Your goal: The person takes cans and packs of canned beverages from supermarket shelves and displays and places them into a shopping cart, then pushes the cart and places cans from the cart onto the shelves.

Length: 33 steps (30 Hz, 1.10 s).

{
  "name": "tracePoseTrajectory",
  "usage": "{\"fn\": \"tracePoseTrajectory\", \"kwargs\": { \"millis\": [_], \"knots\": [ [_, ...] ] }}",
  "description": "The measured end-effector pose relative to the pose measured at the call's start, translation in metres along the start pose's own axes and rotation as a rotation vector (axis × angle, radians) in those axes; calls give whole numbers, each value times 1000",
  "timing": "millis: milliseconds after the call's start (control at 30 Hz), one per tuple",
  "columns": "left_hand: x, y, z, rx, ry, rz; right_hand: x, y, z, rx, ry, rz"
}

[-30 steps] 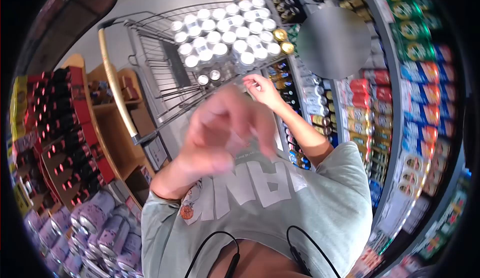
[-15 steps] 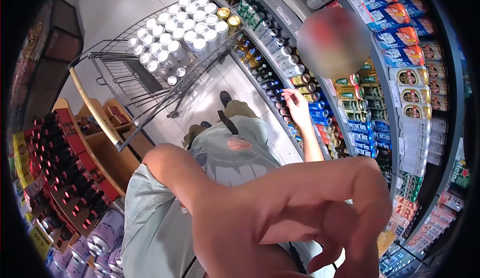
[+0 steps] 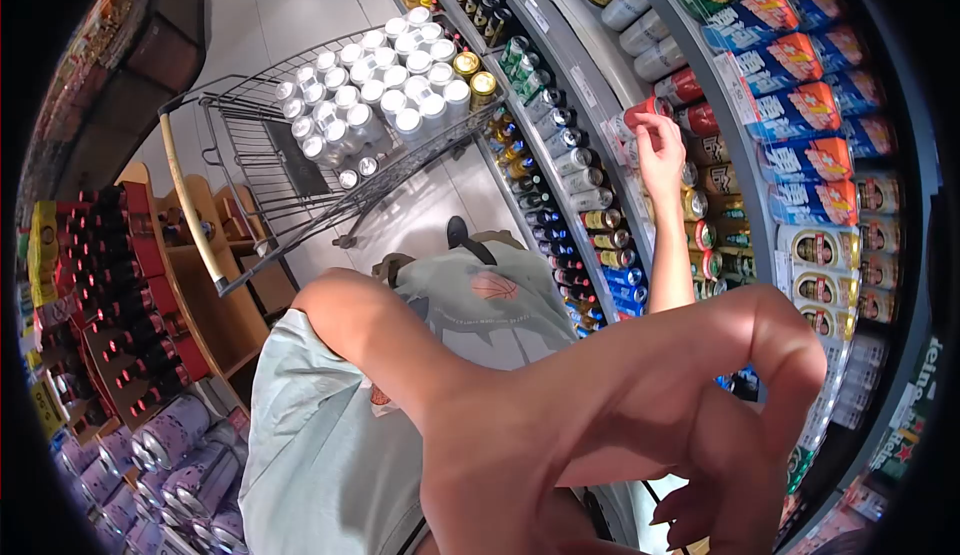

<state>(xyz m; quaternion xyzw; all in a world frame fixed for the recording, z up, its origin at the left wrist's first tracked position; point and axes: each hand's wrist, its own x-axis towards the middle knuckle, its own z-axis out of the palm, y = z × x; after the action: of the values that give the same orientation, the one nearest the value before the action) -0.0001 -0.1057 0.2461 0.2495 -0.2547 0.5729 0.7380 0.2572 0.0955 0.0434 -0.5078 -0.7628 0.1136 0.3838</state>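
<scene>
My left hand (image 3: 640, 425) is large and close to the camera at the lower right, its fingers loosely bent and apart, with nothing visible in it. Farther off, my right hand (image 3: 660, 150) is at the drinks shelf (image 3: 590, 80), thumb and fingers closed at the end of a red can (image 3: 645, 112). More red cans (image 3: 678, 88) lie on their sides just behind it. Gold-topped cans (image 3: 692, 203) and green ones sit below the hand.
A wire shopping cart (image 3: 250, 145) with a yellow handle (image 3: 190, 210) holds many white-topped cans (image 3: 370, 85) and two gold cans (image 3: 483, 85). Dark bottles (image 3: 130, 305) and purple cans (image 3: 190, 465) are at the left. Blue-orange packs (image 3: 800, 105) fill the right shelf.
My right hand has moved from beside the cart up to the shelf's red can. My left hand has come closer to the camera, toward the lower right. The view has shifted.
</scene>
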Motion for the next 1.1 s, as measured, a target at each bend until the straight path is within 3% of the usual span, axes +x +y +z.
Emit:
{"fn": "tracePoseTrajectory", "kwargs": {
  "millis": [33,100,167,233,300,367,400,467,567,633,900,1000,1033,1100],
  "knots": [
    [3,-4,-7,-2,6,6,14,5,-6,-42,-39,3],
    [7,-13,-23,-15,39,12,33,35,-7,-256,-32,-212],
    [10,-21,-41,-36,90,18,47,60,-6,-319,-89,-207],
    [17,-27,-66,-62,186,10,60,78,-5,-338,-177,-85],
    [24,-30,-102,-117,309,3,67,90,-6,-320,-379,169],
    [27,-29,-148,-200,378,1,71,98,-9,-333,-412,90],
    [29,-28,-156,-199,381,-6,75,94,-12,-331,-501,227],
    [32,-27,-168,-82,793,-70,79,106,-14,-239,-554,313],
    [37,-29,-178,-25,791,-60,81,139,-2,-150,-592,390],
    [42,-30,-182,-9,781,-67,83,150,1,-315,-497,210],
    [51,-26,-196,107,724,-54,99,151,-2,-340,-526,162],
    [30,-8,-213,314,737,-120,96,111,-5,-207,-524,338],
    [14,1,-224,317,739,-97,94,77,-6,-429,-478,212],
    [-35,19,-246,568,729,-260,91,34,-3,-513,-400,129]
  ]
}}
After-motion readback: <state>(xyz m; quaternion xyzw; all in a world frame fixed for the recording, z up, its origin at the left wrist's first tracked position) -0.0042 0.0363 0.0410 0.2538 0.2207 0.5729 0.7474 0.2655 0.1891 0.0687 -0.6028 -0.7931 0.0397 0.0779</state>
